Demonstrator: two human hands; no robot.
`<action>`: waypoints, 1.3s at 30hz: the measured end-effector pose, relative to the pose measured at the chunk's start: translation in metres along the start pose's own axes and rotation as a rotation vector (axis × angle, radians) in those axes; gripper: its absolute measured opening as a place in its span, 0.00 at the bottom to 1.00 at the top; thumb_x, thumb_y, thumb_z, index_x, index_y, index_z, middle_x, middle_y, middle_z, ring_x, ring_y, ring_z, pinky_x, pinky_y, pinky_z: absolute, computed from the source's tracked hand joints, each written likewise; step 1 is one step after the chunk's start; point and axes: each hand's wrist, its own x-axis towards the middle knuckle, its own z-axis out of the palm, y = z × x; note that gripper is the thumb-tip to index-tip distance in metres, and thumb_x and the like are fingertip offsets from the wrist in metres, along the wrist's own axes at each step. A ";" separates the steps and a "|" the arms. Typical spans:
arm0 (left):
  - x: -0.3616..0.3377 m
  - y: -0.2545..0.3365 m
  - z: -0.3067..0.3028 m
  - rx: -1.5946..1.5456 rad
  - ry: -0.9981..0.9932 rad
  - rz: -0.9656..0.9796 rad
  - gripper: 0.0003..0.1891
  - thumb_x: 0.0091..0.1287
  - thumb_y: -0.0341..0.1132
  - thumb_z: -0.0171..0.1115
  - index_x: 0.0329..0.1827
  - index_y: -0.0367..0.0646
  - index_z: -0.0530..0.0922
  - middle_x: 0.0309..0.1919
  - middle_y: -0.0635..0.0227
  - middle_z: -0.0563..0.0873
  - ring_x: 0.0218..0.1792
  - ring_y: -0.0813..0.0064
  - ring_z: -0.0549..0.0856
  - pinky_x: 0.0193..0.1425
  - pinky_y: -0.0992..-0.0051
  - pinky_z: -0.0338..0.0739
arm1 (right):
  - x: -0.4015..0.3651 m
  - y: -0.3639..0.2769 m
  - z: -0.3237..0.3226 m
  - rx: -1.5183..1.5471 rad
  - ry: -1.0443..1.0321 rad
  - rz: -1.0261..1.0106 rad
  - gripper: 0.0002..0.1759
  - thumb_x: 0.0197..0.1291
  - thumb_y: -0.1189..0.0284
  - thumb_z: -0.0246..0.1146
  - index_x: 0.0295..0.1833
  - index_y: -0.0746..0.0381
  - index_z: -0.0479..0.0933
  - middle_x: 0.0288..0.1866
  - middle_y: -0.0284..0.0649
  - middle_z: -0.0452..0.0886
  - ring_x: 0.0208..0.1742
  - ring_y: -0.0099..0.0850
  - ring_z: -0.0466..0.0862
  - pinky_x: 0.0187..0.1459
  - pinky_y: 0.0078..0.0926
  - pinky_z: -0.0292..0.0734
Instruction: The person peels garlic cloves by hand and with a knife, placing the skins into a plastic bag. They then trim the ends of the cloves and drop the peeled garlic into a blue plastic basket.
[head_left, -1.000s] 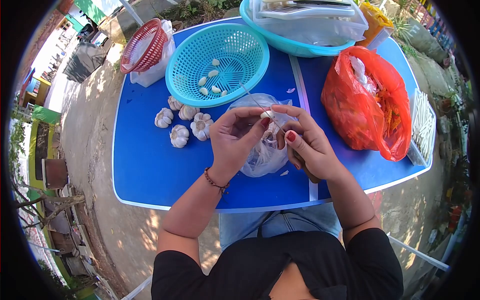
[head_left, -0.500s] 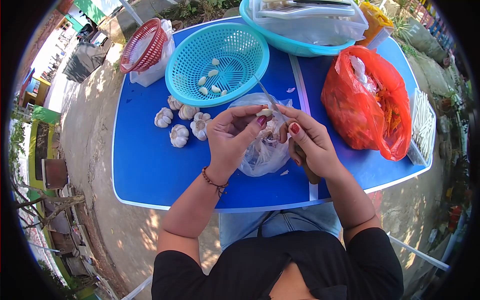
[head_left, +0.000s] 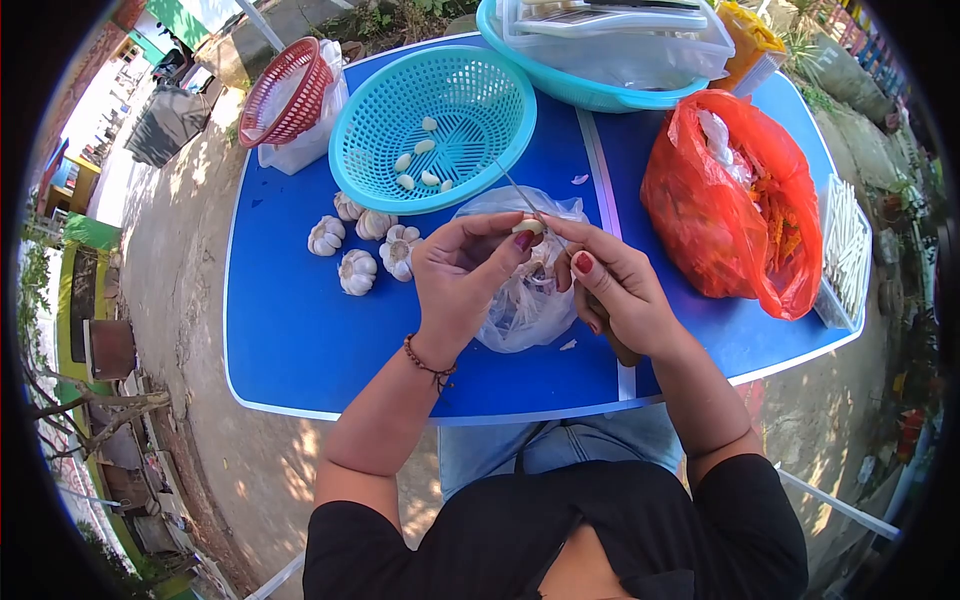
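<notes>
Between the thumb and fingers of my left hand (head_left: pixel 466 262) is a pale garlic clove (head_left: pixel 529 227). My right hand (head_left: pixel 622 283) grips a knife by its brown handle (head_left: pixel 626 352), and the thin blade (head_left: pixel 514 184) points up and left, against or very close to the clove. Below both hands lies a clear plastic bag (head_left: pixel 518 318) with garlic skins in it. Several whole garlic bulbs (head_left: pixel 357 271) sit left of my left hand. Beyond them, a turquoise basket (head_left: pixel 350 150) holds several peeled cloves (head_left: pixel 424 146).
On the blue table (head_left: pixel 300 350), a red plastic bag (head_left: pixel 690 220) and a container of white sticks (head_left: pixel 846 250) stand at right. A turquoise basin (head_left: pixel 600 97) with a clear plastic box (head_left: pixel 640 62) is at the back. A small red basket (head_left: pixel 290 95) stands back left.
My right hand has shifted slightly left, and the knife blade has tilted further left over the clove. My left hand stays nearly in place with the clove.
</notes>
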 end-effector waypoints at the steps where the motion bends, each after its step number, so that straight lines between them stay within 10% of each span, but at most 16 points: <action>1: 0.000 0.000 0.000 -0.003 0.000 0.007 0.11 0.62 0.23 0.66 0.47 0.31 0.80 0.41 0.58 0.87 0.42 0.77 0.87 0.47 0.81 0.82 | 0.000 0.000 0.001 0.003 -0.002 0.000 0.23 0.73 0.67 0.49 0.72 0.56 0.64 0.33 0.35 0.74 0.18 0.14 0.68 0.22 0.12 0.65; 39: 0.004 -0.001 -0.004 -0.020 0.014 -0.037 0.10 0.65 0.27 0.65 0.47 0.35 0.79 0.42 0.60 0.87 0.42 0.73 0.87 0.44 0.78 0.83 | 0.003 0.003 -0.001 0.084 0.003 -0.047 0.21 0.74 0.67 0.48 0.69 0.58 0.65 0.32 0.36 0.73 0.17 0.14 0.68 0.20 0.10 0.63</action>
